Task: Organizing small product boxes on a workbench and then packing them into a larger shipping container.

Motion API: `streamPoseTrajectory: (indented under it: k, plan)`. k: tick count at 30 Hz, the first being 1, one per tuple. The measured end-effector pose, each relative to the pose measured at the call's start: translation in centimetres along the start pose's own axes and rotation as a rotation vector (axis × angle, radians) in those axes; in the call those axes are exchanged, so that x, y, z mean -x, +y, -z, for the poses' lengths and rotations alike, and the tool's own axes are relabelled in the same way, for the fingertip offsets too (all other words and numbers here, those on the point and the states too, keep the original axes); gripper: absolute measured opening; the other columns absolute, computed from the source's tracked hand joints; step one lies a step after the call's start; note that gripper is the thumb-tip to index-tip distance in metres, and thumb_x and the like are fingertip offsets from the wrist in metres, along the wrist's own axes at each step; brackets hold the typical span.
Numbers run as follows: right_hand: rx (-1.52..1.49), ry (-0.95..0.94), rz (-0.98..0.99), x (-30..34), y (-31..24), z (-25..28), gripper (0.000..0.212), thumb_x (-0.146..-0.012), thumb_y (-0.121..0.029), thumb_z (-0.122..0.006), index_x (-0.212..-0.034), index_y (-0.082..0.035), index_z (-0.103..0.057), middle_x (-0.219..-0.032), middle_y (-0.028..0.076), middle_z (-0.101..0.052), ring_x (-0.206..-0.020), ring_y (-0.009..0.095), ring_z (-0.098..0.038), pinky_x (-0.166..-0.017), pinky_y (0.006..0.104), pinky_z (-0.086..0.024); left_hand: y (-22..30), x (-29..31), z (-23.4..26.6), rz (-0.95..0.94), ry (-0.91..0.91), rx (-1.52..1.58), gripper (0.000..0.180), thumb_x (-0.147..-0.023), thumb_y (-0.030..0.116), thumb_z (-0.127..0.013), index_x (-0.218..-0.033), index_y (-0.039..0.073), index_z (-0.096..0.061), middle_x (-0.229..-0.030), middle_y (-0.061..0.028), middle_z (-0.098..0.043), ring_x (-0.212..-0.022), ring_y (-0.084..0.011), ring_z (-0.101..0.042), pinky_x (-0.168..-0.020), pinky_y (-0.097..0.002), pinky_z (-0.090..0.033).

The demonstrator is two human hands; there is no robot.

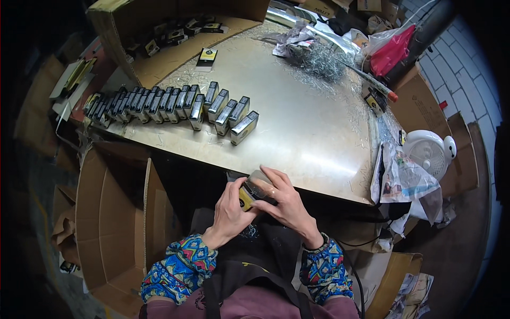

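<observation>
Cluttered workshop space is surrounding a metal worktop [297,133], which is serving as the landmark for all positions below.

At the near edge of the worktop, both hands are meeting over a small box [251,192] with a black body and a yellow face, partly covered by a clear film or sleeve. The left hand [229,212] is gripping the box from the left, its fingers curled against the yellow face. The right hand [287,204] is lying over the top, its fingers spread across the clear cover and pressing down on it.

Handling judgement: the box is probably light and fairly stiff, being card; the clear cover is likely slippery and thin, so holding the box by its two long sides appears safest.

Packages:
- On the worktop's left part, a long row of boxes [164,103] is standing on edge, each black with a silver face.
- Beyond the row, one flat black-and-yellow pack [206,58] is lying alone.
- At the far left corner, an open carton [159,37] is holding more such packs.
- On the far side, a heap of shavings [319,61] is spreading.
- Off the right edge, a white fan [431,151] is standing.
- Below the left edge, an empty carton [114,228] is gaping open.
</observation>
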State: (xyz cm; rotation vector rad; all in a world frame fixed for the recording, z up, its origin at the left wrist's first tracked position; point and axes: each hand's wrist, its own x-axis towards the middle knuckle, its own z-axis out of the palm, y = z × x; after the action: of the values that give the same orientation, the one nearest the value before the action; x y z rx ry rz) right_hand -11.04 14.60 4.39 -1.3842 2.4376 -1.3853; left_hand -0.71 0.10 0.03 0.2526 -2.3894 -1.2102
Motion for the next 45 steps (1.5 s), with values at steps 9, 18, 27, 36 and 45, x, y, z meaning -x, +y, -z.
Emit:
streamPoseTrajectory:
  k: [9, 18, 27, 36, 45]
  plan:
    - [-0.060, -0.013, -0.030, 0.3, -0.2, -1.0, 0.038, -0.079, -0.014, -0.080, -0.115, -0.004, -0.071, -0.137, 0.019, -0.056, -0.121, 0.035, -0.056, -0.096, 0.0403, -0.050, -0.5, 0.2, 0.0, -0.003, -0.021, 0.024, 0.076, -0.073, 0.015, -0.082, -0.135, 0.000, -0.042, -0.112, -0.0225, -0.057, -0.100, -0.0411, -0.062, -0.082, -0.0433, -0.053]
    - [0.002, 0.148, -0.026, 2.3, -0.7, -2.7, 0.028, -0.082, -0.005, -0.076, -0.109, 0.000, -0.071, -0.121, 0.019, -0.066, -0.103, 0.030, -0.066, -0.085, 0.0349, -0.055, -0.3, 0.7, -0.4, -0.037, 0.047, 0.031, 0.079, -0.073, 0.014, -0.082, -0.138, 0.006, -0.038, -0.115, -0.0210, -0.056, -0.099, -0.0414, -0.063, -0.076, -0.0453, -0.055]
    - [-0.500, 0.249, -0.486, 2.2, -1.4, -3.3, 0.026, -0.093, -0.005, -0.068, -0.118, 0.003, -0.068, -0.094, 0.006, -0.073, -0.085, 0.008, -0.065, -0.075, 0.0227, -0.053, 0.0, 0.8, 0.2, -0.157, 0.000, -0.131, 0.081, -0.070, 0.008, -0.081, -0.138, 0.005, -0.037, -0.129, -0.0235, -0.051, -0.110, -0.0421, -0.059, -0.087, -0.0422, -0.054]
    - [-0.283, 0.206, -0.485, 1.5, 1.1, -0.4, 0.021, -0.092, -0.003, -0.068, -0.112, 0.003, -0.071, -0.091, 0.004, -0.073, -0.079, 0.007, -0.062, -0.069, 0.0201, -0.051, 0.9, 0.3, -0.1, -0.069, -0.071, 0.070, 0.096, -0.076, 0.012, -0.080, -0.152, 0.002, -0.021, -0.136, -0.0239, -0.045, -0.118, -0.0396, -0.055, -0.096, -0.0419, -0.050]
    - [-0.381, 0.175, -0.339, 2.4, -0.2, -1.6, 0.023, -0.088, 0.000, -0.072, -0.110, 0.004, -0.071, -0.122, 0.015, -0.067, -0.093, 0.013, -0.066, -0.078, 0.0237, -0.053, 1.0, -0.3, -0.5, -0.080, -0.019, 0.059, 0.084, -0.073, 0.011, -0.081, -0.141, 0.005, -0.033, -0.119, -0.0212, -0.053, -0.099, -0.0406, -0.062, -0.080, -0.0430, -0.054]
